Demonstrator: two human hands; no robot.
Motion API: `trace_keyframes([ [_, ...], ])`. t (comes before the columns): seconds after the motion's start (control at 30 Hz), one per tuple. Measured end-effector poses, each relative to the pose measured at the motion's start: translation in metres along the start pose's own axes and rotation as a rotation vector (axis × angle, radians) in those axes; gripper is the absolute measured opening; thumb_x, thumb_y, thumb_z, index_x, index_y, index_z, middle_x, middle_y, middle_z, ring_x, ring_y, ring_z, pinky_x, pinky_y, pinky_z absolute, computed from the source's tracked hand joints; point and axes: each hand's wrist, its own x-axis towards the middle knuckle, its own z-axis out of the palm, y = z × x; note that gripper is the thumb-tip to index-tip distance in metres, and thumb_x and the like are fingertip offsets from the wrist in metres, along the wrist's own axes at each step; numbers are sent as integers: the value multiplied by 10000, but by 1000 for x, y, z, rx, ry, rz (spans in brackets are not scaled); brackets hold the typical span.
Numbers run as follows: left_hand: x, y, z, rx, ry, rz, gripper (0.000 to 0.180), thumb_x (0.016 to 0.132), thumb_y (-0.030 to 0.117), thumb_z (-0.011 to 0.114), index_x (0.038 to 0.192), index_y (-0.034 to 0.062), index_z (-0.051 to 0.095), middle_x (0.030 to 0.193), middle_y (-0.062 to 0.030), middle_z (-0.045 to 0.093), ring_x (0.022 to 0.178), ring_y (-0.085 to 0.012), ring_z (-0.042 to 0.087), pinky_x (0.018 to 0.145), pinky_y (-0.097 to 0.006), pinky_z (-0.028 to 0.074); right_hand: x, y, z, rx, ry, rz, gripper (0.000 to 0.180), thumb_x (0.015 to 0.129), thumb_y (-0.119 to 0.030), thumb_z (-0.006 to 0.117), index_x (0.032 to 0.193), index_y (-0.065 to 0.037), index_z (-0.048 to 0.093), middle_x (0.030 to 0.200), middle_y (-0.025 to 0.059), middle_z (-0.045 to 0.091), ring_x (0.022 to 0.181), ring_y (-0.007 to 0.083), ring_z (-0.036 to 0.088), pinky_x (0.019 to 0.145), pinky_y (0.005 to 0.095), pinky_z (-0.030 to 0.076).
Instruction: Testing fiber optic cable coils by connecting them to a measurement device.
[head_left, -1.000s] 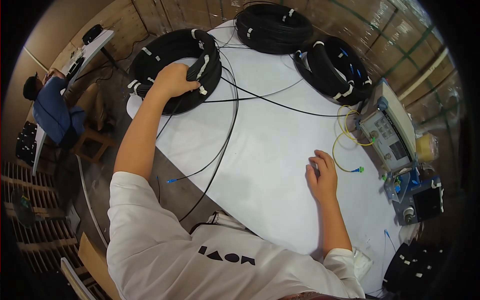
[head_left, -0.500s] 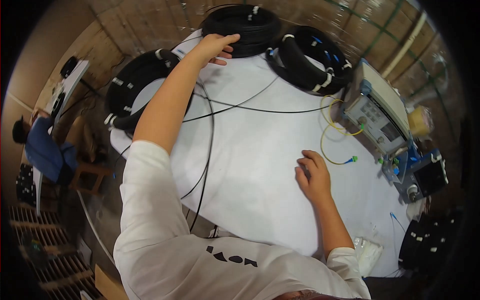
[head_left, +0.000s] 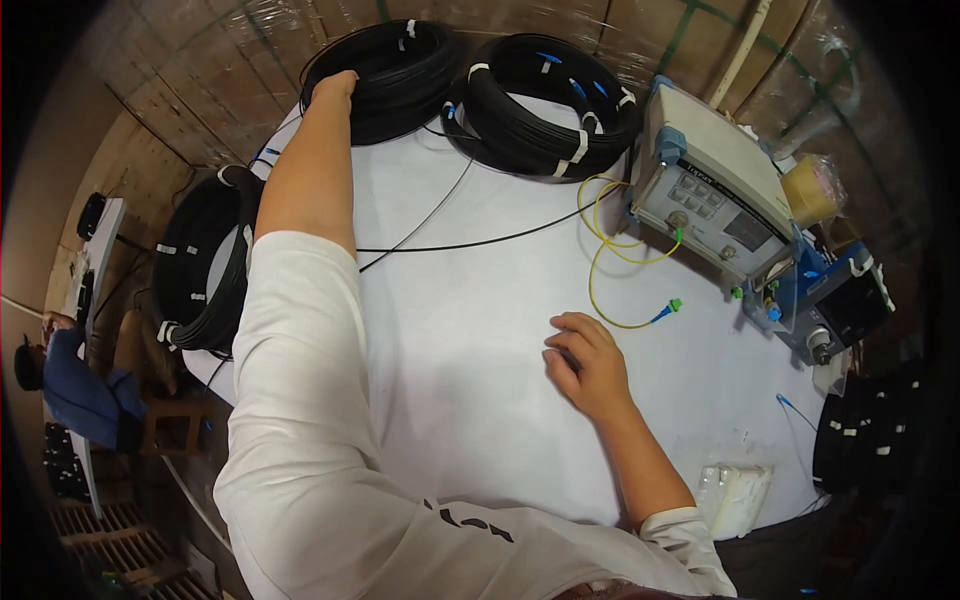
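Left hand (head_left: 335,88) stretched out, grip closed on rim of black cable coil (head_left: 385,65); right hand (head_left: 588,362) resting loosely curled, empty, on white worktop (head_left: 470,330).

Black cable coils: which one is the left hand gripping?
The far-left table coil, its rim under the left hand; the neighbouring coil and the table-edge coil are untouched.

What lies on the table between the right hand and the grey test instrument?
In the head view, a looping yellow cable with a blue-green connector lies between the right hand and the grey instrument.
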Motion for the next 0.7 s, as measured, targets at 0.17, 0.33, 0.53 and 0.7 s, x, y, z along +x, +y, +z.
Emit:
trace_keyframes([
  [0.17, -36, -19, 12, -326, 118, -182, 657, 721, 165, 750, 1275, -73, 490, 1342, -256, 499, 1176, -351, 544, 981, -445, 443, 0, 10, 1, -23, 21, 1, 129, 745, -99, 709, 846, -44, 649, 1083, 95, 640, 1029, 299, 606, 852, 387, 497],
  [0.33, -93, -49, 5, -649, 83, -377, 458, 712, 193, 705, 1122, 61, 551, 1173, -138, 569, 1086, -303, 559, 919, -516, 441, -4, 10, 1, 29, 16, 33, 124, 748, -103, 707, 835, -45, 642, 1085, 100, 633, 1044, 296, 594, 848, 386, 495],
  [0.53, -133, -59, 5, -623, -21, -394, 329, 746, 269, 663, 1039, 145, 580, 1112, -14, 609, 1071, -242, 545, 895, -444, 432, -6, 7, -3, 3, 14, 16, 116, 753, -86, 702, 841, -31, 650, 1085, 107, 639, 1033, 282, 607, 821, 352, 530],
  [0.7, -135, -57, 17, -1282, -23, -157, 442, 700, 53, 682, 1085, -101, 528, 1048, -186, 631, 839, -329, 653, 755, -454, 595, -7, 5, -4, 9, 19, 29, 118, 754, -107, 693, 835, -35, 650, 1078, 109, 639, 1037, 297, 597, 862, 379, 497],
])
